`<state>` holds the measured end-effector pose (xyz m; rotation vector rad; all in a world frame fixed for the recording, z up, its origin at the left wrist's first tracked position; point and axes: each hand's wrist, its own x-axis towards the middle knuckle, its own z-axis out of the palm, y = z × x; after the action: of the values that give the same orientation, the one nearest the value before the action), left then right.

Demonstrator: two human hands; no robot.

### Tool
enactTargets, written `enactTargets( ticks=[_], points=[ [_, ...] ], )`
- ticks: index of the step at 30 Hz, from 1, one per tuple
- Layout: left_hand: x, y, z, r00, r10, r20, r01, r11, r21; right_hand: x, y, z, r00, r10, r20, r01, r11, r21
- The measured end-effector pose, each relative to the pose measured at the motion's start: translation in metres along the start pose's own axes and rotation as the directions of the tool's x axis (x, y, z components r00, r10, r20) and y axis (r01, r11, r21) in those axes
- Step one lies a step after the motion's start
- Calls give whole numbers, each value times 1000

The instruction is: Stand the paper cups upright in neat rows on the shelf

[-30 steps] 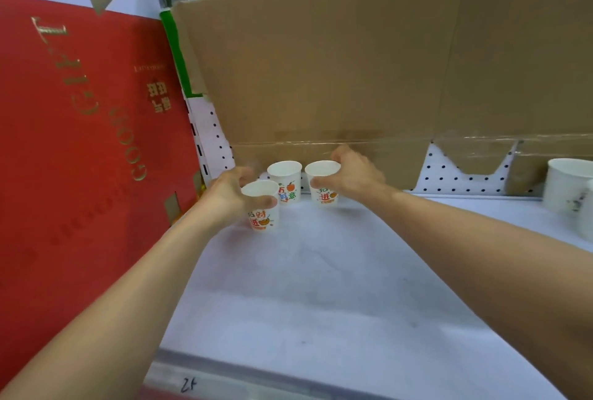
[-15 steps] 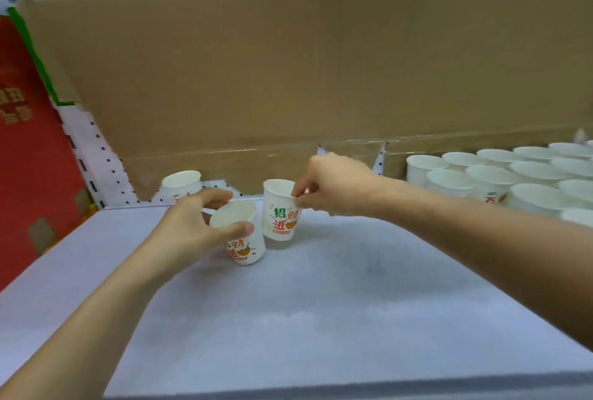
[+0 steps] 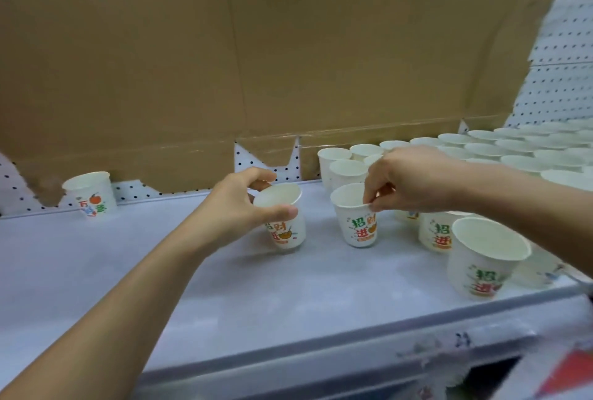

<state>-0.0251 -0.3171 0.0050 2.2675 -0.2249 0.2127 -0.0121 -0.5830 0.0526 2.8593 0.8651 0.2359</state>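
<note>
Head view: the left hand (image 3: 237,207) grips the left cup (image 3: 285,223) at its rim, thumb across the front and fingers curled behind. This cup leans slightly, and its base is at the shelf (image 3: 192,287). The right hand (image 3: 407,178) pinches the near rim of the right cup (image 3: 359,223) between thumb and fingertip. That cup stands upright on the shelf, near the left cup but apart from it. Just right of it more cups stand upright in packed rows (image 3: 513,149) running to the back, with a front cup (image 3: 484,258) nearest the shelf edge. A lone cup (image 3: 90,192) stands well apart at the far left, against the pegboard (image 3: 561,78). Cardboard (image 3: 288,62) covers most of the back.
</note>
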Motion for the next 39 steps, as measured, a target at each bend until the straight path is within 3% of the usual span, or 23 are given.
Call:
enactTargets(
  ticks=[4, 15, 25, 39],
  points=[
    [-3, 14, 11, 1000, 7, -6, -7, 1000, -1, -2, 9, 5, 1000, 1, -21, -3, 998, -70],
    [-15, 42, 39, 1000, 11, 9, -11, 1000, 28, -9, 19, 13, 994, 15, -111, -21, 998, -55],
    [-19, 70, 90, 997, 38, 63, -41, 998, 51, -40, 46, 4, 991, 71, -113, -33, 952, 305],
    [-20, 99, 123, 1000, -9, -2, 9, 992, 130, -49, 47, -1, 995, -89, -48, 100, 937, 334]
  ],
)
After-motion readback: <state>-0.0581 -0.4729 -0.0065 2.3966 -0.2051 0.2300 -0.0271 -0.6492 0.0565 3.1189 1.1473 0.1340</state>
